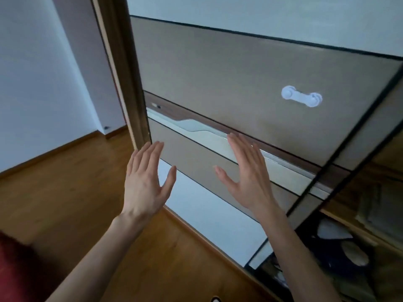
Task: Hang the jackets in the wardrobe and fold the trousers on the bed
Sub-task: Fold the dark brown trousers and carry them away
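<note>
Warm wooden floor [65, 192], pale walls, and the wardrobe door [239, 68] fills the view: matte brown panels, its wavy metal handle strip [196, 127] slanting from upper left to lower right. Left hand [145, 182] and right hand [246, 177] are raised before it, fingers straight, holding nothing. A white plastic latch [301, 96] sits above.

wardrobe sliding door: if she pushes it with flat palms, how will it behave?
The door is a tall rigid panel, so it will probably slide, not flex. Its face looks smooth, so the open left hand and right hand may slip. The white child lock might hold it.
</note>
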